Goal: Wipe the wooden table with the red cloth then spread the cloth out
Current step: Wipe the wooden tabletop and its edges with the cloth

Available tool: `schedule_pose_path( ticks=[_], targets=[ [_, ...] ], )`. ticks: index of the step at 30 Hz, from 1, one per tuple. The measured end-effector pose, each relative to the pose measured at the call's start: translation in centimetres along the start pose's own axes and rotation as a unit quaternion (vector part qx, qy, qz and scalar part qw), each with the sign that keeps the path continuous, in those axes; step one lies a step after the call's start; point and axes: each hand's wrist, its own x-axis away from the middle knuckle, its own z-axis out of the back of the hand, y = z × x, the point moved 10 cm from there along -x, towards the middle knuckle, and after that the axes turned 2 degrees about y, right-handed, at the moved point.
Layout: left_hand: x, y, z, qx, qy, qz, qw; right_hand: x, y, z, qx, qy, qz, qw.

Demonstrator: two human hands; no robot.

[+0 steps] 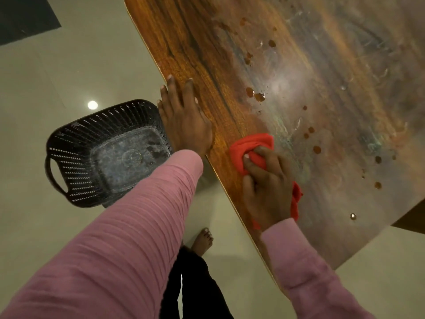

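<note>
The wooden table (184, 42) fills the upper right, glossy and streaked, with several brown droplets (259, 97) scattered across it. A bunched red cloth (247, 145) lies on the table near its left edge, and my right hand (268, 183) is closed over it, pressing it to the wood. Part of the cloth pokes out on the right side of that hand. My left hand (184, 118) rests flat on the table's edge, fingers spread, holding nothing.
A black perforated plastic basket (69, 157) with a handle stands on the pale tiled floor just left of the table edge, under my left forearm. My bare foot (203, 240) is on the floor below the table edge. A dark mat (23, 17) lies top left.
</note>
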Motion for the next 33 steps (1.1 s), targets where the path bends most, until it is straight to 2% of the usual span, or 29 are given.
schedule_pose_path(
  ticks=[5,13,20,25,28,30,33],
  targets=[
    [0.1,0.1,0.0,-0.007,-0.007,-0.005,1.000,4.2,-2.8,-1.4,-0.036,-0.068,0.107,0.991],
    [0.7,0.2,0.2,0.013,-0.014,0.025,1.000,1.3,1.6,0.5,0.000,0.009,-0.015,1.000],
    [5.6,-0.6,-0.6,0.074,-0.024,0.096,0.992,1.8,1.2,0.7,-0.004,0.013,0.001,1.000],
    [5.2,-0.3,-0.6,0.071,-0.019,0.075,0.994,3.8,-0.3,0.1,-0.031,-0.029,0.076,0.996],
    [5.2,-0.3,-0.5,0.064,-0.022,0.072,0.995,3.8,0.3,-0.1,0.002,-0.056,0.106,0.993],
    [5.1,-0.3,-0.6,0.058,-0.023,0.071,0.996,2.3,2.5,0.7,0.037,-0.038,0.058,0.997],
    [5.3,-0.3,-0.6,0.053,-0.019,0.075,0.996,1.4,4.6,1.6,0.026,-0.005,-0.034,0.999]
  ],
)
